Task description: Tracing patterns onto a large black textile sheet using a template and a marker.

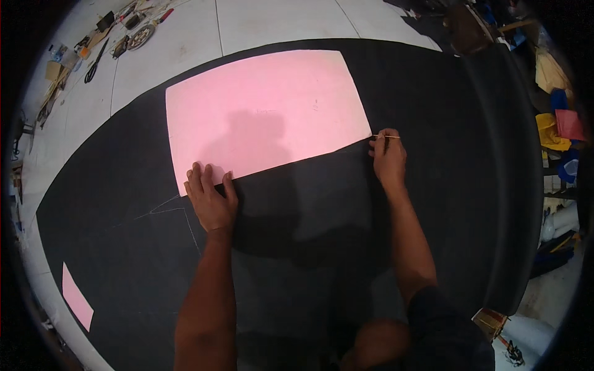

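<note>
A large pink sheet [266, 86], stiff-looking and four-sided, lies flat on a wide black sheet of material [297, 204]. My left hand [210, 198] rests on its near left corner, fingers spread and pressing down. At the near right corner my right hand [390, 157] pinches a thin, yellowish, pen-like stick [387, 136], whose tip meets the pink corner. Thin pale lines [167, 209] are drawn on the black material to the left of my left hand. A shadow falls across the pink sheet and the black material.
A small pink piece [77, 300] lies at the left. Scissors [96, 62] and a round dish of small things [142, 37] sit on the pale floor at the far left. Yellow and pink scraps [560, 130] are heaped along the right, beyond the rolled black edge [507, 173].
</note>
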A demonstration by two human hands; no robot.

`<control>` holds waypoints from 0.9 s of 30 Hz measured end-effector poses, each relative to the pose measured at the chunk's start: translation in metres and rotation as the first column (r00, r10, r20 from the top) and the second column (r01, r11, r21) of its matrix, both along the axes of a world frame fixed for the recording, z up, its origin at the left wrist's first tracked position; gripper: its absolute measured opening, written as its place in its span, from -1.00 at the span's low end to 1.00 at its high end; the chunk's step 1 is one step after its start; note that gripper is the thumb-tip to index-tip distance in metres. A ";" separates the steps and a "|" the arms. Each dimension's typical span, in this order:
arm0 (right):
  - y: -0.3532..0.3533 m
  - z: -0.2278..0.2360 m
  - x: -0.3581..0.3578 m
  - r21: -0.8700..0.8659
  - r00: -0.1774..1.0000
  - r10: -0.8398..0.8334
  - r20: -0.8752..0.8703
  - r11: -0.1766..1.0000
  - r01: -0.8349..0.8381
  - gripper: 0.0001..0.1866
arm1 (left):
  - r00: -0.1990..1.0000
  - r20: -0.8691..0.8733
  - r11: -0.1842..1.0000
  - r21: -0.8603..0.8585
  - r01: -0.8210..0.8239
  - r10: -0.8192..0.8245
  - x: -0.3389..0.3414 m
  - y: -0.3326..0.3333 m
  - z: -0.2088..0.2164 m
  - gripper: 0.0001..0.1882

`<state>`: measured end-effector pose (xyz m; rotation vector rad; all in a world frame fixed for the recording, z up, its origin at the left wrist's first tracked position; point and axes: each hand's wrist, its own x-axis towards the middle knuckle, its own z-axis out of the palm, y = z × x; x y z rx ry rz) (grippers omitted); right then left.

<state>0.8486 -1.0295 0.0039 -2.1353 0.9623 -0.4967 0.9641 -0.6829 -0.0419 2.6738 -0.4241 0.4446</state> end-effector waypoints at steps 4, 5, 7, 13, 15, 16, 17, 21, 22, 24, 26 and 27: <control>0.001 0.005 0.000 0.009 1.000 -0.003 0.002 1.000 0.003 -0.77 | 1.000 -0.025 1.000 0.015 -0.013 0.014 -0.001 0.001 0.002 -0.50; 0.001 0.006 -0.001 0.008 1.000 -0.004 0.006 1.000 0.004 -0.77 | 1.000 -0.017 1.000 0.023 -0.007 0.008 -0.001 0.003 0.000 -0.50; 0.000 0.006 -0.002 0.303 0.971 -0.176 0.159 0.945 0.122 -0.76 | 1.000 -0.007 1.000 0.029 -0.002 0.003 -0.002 0.003 0.000 -0.50; 0.004 0.001 -0.018 0.273 0.980 0.062 0.188 0.955 -0.113 -0.75 | 1.000 -0.017 1.000 0.014 -0.022 0.023 -0.002 0.001 0.001 -0.51; 0.012 0.003 -0.013 0.213 0.965 0.190 0.183 0.950 -0.228 -0.75 | 1.000 -0.006 1.000 -0.006 -0.016 0.016 -0.001 0.001 0.003 -0.51; 0.016 0.002 -0.009 0.159 0.937 0.310 0.160 0.929 -0.334 -0.75 | 1.000 -0.006 1.000 -0.005 -0.014 0.014 -0.001 0.000 0.003 -0.51; 0.020 0.003 -0.005 0.160 0.938 0.308 0.160 0.930 -0.332 -0.75 | 1.000 -0.007 1.000 -0.008 -0.015 0.015 0.000 -0.001 0.003 -0.52; 0.026 0.003 0.007 0.146 0.922 0.386 0.021 0.911 -0.385 -0.73 | 1.000 -0.006 1.000 -0.017 -0.002 0.002 0.001 0.000 0.001 -0.51; 0.025 0.002 0.007 0.130 0.923 0.384 -0.020 0.917 -0.378 -0.72 | 1.000 -0.006 1.000 -0.017 -0.001 0.001 0.001 0.001 0.000 -0.51; 0.022 -0.004 0.006 0.136 0.928 0.373 0.017 0.918 -0.372 -0.71 | 1.000 -0.010 1.000 -0.009 -0.002 0.002 0.001 0.001 -0.001 -0.50; 0.023 -0.006 0.004 0.144 0.931 0.361 0.052 0.920 -0.365 -0.71 | 1.000 -0.005 1.000 -0.009 -0.003 0.002 -0.001 0.000 0.000 -0.50; 0.023 -0.007 0.003 0.144 0.930 0.364 0.046 0.919 -0.367 -0.72 | 1.000 0.000 1.000 -0.009 -0.004 0.004 -0.001 -0.001 0.000 -0.50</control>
